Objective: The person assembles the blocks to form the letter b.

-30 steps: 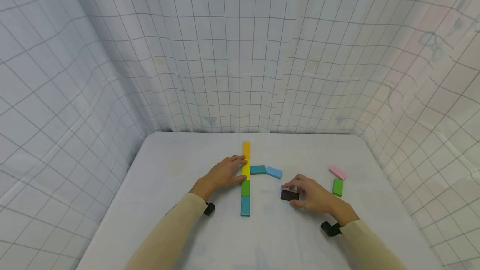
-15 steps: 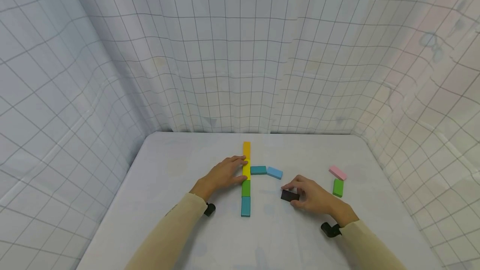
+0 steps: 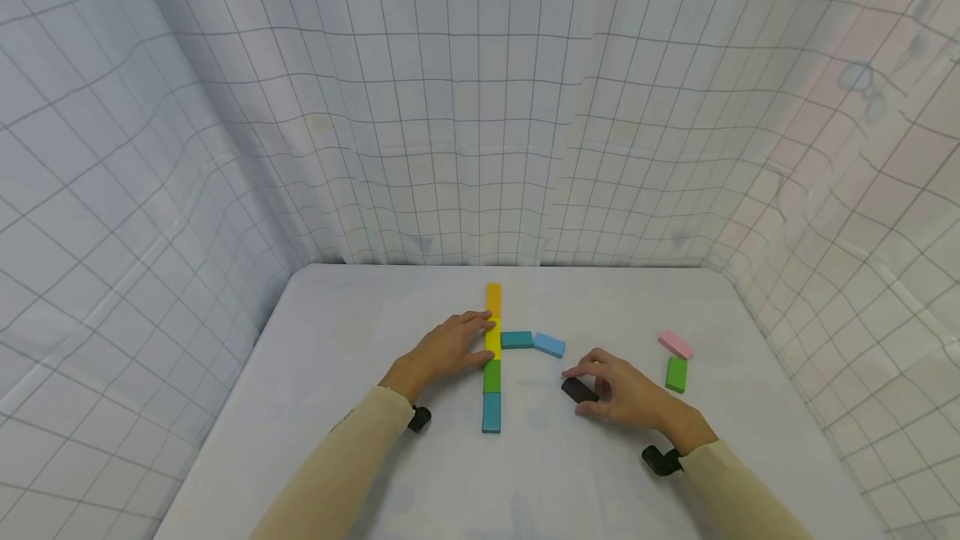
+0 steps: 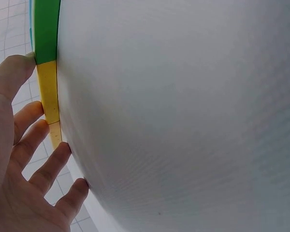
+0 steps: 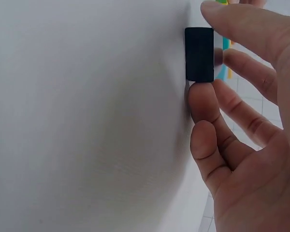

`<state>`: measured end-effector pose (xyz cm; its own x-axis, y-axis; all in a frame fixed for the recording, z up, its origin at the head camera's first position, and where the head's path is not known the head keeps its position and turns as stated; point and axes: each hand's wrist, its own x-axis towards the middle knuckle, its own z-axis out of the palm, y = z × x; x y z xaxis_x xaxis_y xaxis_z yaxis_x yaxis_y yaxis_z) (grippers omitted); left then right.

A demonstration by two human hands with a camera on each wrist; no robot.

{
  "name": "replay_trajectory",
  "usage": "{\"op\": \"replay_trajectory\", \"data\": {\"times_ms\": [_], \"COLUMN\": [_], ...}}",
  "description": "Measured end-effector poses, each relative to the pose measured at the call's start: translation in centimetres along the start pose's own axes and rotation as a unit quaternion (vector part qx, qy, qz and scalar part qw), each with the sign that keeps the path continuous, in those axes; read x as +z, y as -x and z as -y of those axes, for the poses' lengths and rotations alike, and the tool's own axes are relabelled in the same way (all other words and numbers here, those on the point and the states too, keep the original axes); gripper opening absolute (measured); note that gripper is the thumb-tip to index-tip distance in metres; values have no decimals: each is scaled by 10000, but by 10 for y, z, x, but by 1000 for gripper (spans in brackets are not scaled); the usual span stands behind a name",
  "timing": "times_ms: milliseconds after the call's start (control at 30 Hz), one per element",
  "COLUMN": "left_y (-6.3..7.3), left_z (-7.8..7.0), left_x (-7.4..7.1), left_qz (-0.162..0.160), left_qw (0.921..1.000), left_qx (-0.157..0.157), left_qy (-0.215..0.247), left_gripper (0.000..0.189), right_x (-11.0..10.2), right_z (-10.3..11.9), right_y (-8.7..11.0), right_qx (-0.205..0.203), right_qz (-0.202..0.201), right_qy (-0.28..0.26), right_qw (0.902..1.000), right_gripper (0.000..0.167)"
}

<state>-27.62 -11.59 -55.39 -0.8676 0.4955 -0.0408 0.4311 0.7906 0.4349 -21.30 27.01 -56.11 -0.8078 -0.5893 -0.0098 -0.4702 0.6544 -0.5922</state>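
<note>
In the head view, my left hand (image 3: 448, 346) lies beside a column of blocks, fingertips on the yellow block (image 3: 492, 342). In the left wrist view, the thumb touches near where the green block (image 4: 46, 31) meets the yellow one. My right hand (image 3: 626, 390) curls its fingers round a black block (image 3: 580, 391) on the table. In the right wrist view, fingers press one side of the black block (image 5: 199, 54), with the thumb close to its opposite end. A teal block (image 3: 516, 340) abuts the column, and a light blue block (image 3: 549, 346) sits at an angle beside it.
An orange-yellow block (image 3: 492, 298) tops the column and a teal block (image 3: 491, 413) ends it nearest me. At the right lie a pink block (image 3: 676, 344) and a green block (image 3: 676, 374). Checked curtains (image 3: 480, 107) surround the white table (image 3: 345, 307).
The black block has turned under my right fingers, its right end swinging toward me, and the right thumb has shifted slightly off it. The left hand stays in place.
</note>
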Motion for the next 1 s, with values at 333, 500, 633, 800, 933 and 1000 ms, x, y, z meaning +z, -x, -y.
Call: {"op": "replay_trajectory", "data": {"times_ms": [333,500,633,800,933,1000], "left_y": [1,1,0,0,0,0], "left_z": [0,-1,0,0,0,-1], "left_x": [-2,-3,-2,-1,-1,-1], "left_qz": [8,11,12,8,20,26], "left_qw": [10000,10000,10000,10000,10000,10000], "left_qx": [50,71,71,46,35,34], "left_qy": [-28,-27,-49,-27,-24,-31], "left_gripper": [65,65,65,65,65,65], "right_x": [-2,-3,-3,-2,-1,-1], "right_z": [1,0,-3,-4,-4,-4], "right_y": [1,2,3,3,4,4], "right_qx": [-54,-307,-393,-462,-509,-517], "right_qz": [137,111,118,87,39,25], "right_qy": [-350,-450,-509,-502,-483,-483], "right_qw": [9993,9985,9979,9976,9975,9975], "right_gripper": [59,58,57,56,54,54]}}
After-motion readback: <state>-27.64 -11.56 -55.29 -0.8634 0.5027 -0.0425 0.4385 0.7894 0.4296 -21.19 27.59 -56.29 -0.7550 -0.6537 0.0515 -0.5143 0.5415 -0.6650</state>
